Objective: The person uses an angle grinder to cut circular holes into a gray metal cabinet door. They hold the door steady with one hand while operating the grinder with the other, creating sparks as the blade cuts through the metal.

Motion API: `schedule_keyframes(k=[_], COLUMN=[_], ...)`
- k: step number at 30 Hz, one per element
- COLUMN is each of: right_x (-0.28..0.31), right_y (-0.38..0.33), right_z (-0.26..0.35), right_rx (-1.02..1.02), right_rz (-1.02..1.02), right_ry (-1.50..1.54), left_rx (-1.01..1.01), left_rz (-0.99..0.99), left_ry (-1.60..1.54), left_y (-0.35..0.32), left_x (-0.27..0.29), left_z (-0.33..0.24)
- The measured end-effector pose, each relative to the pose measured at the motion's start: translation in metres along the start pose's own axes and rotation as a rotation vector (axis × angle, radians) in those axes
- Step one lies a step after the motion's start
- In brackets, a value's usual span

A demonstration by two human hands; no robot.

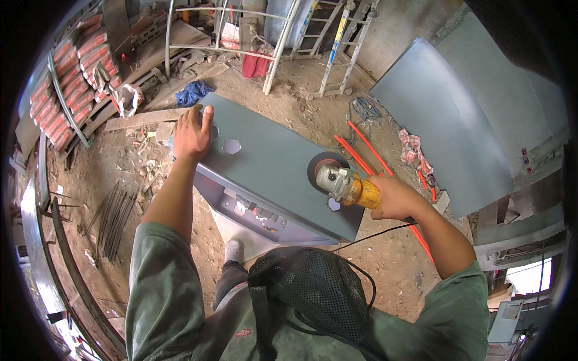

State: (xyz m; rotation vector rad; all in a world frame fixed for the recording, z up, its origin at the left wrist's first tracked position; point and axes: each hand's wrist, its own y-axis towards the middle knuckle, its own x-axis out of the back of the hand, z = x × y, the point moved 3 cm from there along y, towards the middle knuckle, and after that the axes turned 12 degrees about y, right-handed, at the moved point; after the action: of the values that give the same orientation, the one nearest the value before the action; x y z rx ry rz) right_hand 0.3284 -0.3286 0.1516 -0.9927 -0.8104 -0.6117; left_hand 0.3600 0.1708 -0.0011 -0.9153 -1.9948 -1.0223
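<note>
Black mesh (313, 289), then grinder (340, 185) (within right fingers (382, 183))

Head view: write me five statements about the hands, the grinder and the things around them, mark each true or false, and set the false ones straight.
1. The right hand has a grip on a grinder. True.
2. The top of the gray box is unbroken. False: it has round holes.
3. The left hand rests on the gray box. True.
4. The grinder's body is blue. False: it is yellow.
5. Orange pipes lie right of the gray box. True.
</note>
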Motion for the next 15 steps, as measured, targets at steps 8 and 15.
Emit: schedule_keyframes(k=[8,15], right_x=[-0.006,-0.009], right_y=[0.003,-0.001], right_z=[-0.012,-0.007], right_rx=[0.039,-0.017], right_rz=[-0.002,-0.017], right_ry=[0.039,0.06], left_rx=[0.003,0.002], left_rz=[-0.011,-0.029], left_ry=[0.001,0.018], left_y=[0.001,-0.004], left_x=[0.0,0.001], left_z=[0.0,0.006])
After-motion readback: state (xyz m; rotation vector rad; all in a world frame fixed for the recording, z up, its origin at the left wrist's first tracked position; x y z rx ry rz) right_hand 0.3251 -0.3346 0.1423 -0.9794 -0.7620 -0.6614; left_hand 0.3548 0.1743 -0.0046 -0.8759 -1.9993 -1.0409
